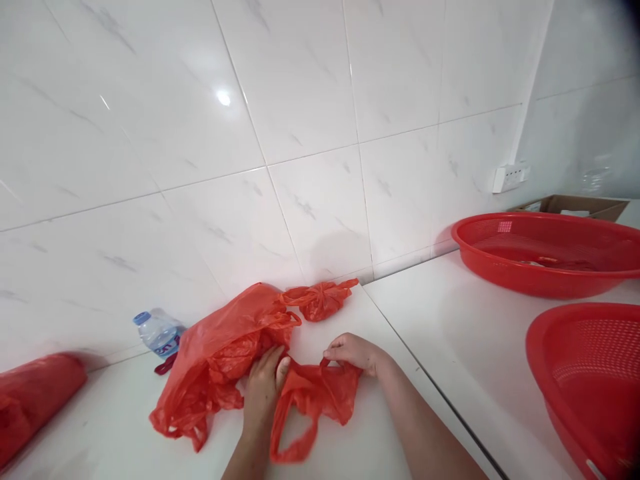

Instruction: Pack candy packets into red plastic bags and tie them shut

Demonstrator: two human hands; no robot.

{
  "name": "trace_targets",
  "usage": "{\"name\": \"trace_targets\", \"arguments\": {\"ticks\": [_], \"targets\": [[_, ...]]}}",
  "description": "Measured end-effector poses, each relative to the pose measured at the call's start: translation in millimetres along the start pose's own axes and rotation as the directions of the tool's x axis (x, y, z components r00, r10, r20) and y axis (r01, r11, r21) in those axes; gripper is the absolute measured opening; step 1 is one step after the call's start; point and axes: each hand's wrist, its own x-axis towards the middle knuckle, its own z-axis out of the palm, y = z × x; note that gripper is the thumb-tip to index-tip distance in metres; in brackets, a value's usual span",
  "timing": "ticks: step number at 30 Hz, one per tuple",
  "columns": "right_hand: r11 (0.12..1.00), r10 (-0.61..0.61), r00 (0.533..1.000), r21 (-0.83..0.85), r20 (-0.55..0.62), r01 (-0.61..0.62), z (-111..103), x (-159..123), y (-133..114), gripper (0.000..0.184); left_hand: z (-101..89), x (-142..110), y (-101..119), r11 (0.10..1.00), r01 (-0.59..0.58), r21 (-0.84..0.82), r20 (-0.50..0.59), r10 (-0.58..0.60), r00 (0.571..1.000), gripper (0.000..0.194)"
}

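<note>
Clock directions are taken from the space between the hands, twelve being toward the wall. At nine o'clock, well apart, a red bundle [43,393] lies on the white table [125,413]. Between nine and ten, a clear bottle with a blue cap [159,335] leans beside a small dark red item [166,365]. Next comes the large red bag [215,347], crumpled, its handles loose; its contents cannot be made out.

The left hand [263,383] lies against that bag's right edge, fingers slightly spread; whether the thumb catches any film, I cannot tell. A light, flat palm should steady the bag without dragging it. At twelve, a small knotted bag [320,305] sits near the wall, just beside the large one.

Between the hands lies the loose red bag [335,397], one handle loop hanging toward six o'clock. The right hand [353,352] pinches its upper edge near a handle, thumb against forefinger. The film looks thin, so a gentle, even pull that takes both layers at the handle's base should work better than tugging one loop, which could stretch or tear.

Red baskets stand well apart: one [535,283] at two o'clock, another [560,400] at three.
</note>
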Motion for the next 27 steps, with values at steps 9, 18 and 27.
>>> {"name": "trace_targets", "arguments": {"ticks": [9, 18, 27], "targets": [[0.981, -0.071, 0.953, 0.153, -0.296, 0.12, -20, -1, 6, 0.032, -8.1, -5, 5, 0.978, 0.161, -0.133, -0.038, -0.167, 0.985, 0.044], [0.862, -0.201, 0.833, 0.31, -0.515, 0.4, -24, 13, 8, 0.032, -11.6, 2, 20, 0.969, 0.245, -0.046, -0.112, -0.248, 0.962, 0.038], [0.676, -0.223, 0.74, 0.447, -0.635, 0.587, -16, -26, 13, 0.032, -27.6, -86, 47, 0.968, -0.234, -0.088, -0.222, 0.21, 0.952, 0.054]]}}
